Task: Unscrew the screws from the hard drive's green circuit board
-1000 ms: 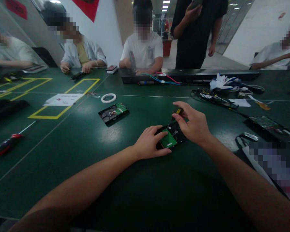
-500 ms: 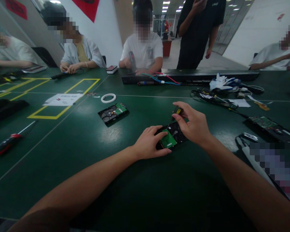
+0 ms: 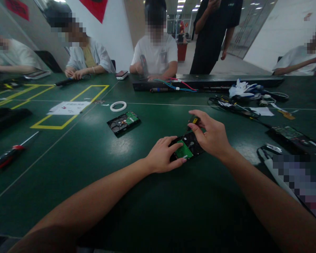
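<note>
A black hard drive with a green circuit board (image 3: pixel 184 150) lies on the green table, circuit side up. My left hand (image 3: pixel 164 155) rests on its left part, fingers spread over the board and its near edge. Between the thumb and fingers of my right hand (image 3: pixel 212 135) is a short black and yellow screwdriver (image 3: pixel 194 120). Its thin shaft points down at the far edge of the drive; the tip is too small to make out. A second hard drive (image 3: pixel 123 123) lies to the left, near a white ring (image 3: pixel 118 106).
A red and black screwdriver (image 3: pixel 6 158) lies at far left, white paper (image 3: pixel 68 108) beyond it. Cables (image 3: pixel 233 105), white gloves (image 3: pixel 243 89) and another drive (image 3: pixel 295 138) are on the right. A long black bar (image 3: pixel 213 85) crosses the back, where several people sit or stand.
My hands and the hard drive hold almost the same places. The standing person at the back has shifted slightly to the left.
</note>
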A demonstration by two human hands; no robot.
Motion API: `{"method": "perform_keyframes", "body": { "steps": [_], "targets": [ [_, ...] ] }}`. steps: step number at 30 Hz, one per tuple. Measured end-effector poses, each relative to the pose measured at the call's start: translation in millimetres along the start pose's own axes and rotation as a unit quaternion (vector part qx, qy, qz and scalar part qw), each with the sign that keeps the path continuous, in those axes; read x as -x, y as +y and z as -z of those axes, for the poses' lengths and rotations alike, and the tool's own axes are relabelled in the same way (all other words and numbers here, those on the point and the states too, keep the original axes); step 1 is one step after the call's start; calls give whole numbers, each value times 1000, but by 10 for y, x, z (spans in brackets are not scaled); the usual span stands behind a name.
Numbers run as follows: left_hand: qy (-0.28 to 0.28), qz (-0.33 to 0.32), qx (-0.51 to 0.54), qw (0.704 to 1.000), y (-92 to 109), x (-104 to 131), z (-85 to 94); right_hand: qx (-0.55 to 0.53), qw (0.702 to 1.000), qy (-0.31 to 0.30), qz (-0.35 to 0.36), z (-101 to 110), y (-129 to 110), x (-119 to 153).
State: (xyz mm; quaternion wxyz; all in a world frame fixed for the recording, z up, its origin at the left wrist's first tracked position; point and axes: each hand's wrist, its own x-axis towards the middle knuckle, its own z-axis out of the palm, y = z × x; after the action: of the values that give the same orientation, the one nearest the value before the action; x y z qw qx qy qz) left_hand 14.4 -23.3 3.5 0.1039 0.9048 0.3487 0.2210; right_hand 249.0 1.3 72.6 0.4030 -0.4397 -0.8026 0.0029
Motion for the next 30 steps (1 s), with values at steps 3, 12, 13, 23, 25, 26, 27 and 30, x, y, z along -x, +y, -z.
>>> {"method": "perform_keyframes", "body": {
  "steps": [3,12,13,23,25,26,27,30],
  "targets": [
    [0,4,-1,1000,10,-2,-1,-6,1000,-2,2,-1,3,0],
    [0,7,-3,1000,18,-7,-6,-2,1000,-4,-4,7,-19,-4],
    [-1,7,-4,1000,17,-8,-5,-3,1000,-4,-3,6,-16,-3],
    [-2,7,-1,1000,9,-8,-3,-6,1000,-11,-9,21,-15,-3],
    [-4,8,-1,1000,10,-9,-1,-8,1000,-7,-12,28,-22,-8],
    [-5,8,-2,1000,11,-10,0,-8,1000,-6,-12,31,-24,-9],
    [-6,7,-3,1000,12,-11,2,-7,1000,-6,-12,33,-24,-11],
    [-6,7,-6,1000,14,-12,3,-8,1000,-7,-12,36,-20,-12]
  ]
}}
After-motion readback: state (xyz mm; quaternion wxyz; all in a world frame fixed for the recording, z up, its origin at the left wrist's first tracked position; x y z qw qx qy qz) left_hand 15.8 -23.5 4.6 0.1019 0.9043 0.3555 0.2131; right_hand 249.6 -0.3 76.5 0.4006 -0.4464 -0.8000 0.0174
